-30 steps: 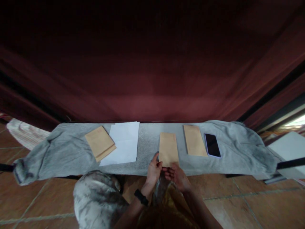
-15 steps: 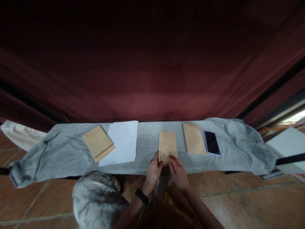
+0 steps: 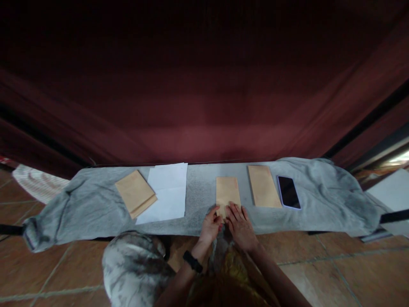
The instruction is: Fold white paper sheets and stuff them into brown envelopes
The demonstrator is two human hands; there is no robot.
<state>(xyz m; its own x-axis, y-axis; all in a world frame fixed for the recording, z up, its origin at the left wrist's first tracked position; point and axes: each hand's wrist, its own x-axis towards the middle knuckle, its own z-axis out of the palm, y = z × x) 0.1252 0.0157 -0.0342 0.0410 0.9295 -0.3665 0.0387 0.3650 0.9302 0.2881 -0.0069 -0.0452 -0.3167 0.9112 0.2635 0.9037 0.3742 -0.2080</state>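
A tan paper envelope [image 3: 227,188] lies upright in front of me on the grey cloth, with small red print near its far right corner. My left hand [image 3: 210,226] pinches its near left edge, fingers bent and closed. Flat across its near end rests my right hand [image 3: 239,224], fingers stretched out and a little apart. The bottom edge of the envelope is partly hidden by my hands. Another tan envelope or stack of them [image 3: 264,186] lies to the right, not touched.
White paper sheets [image 3: 169,192] lie to the left, partly under several tan envelopes [image 3: 136,192]. A phone [image 3: 289,192] with a pale purple case is at the right. Grey cloth [image 3: 200,192] covers the narrow bench, and a dark red panel [image 3: 204,140] rises behind it.
My right hand has flattened and spread over the envelope's near end; before, its fingers were more bent at the edge. My left hand keeps its hold. The view has shifted slightly.
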